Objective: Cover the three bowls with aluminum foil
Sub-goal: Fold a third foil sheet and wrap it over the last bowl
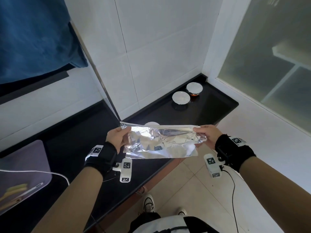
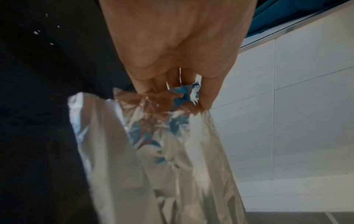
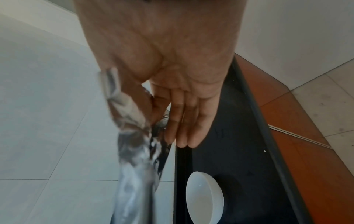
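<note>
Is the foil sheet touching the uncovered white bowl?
Apart. The right wrist view shows the foil sheet held above the counter, with dark countertop between it and the white bowl.

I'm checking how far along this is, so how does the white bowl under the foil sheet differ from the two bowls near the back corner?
The near white bowl is uncovered and looks empty; the two far bowls already wear foil tops. The near bowl sits below the crinkled aluminum foil sheet stretched between the left hand and right hand; the far bowls sit beside each other. All rest on the black counter.
</note>
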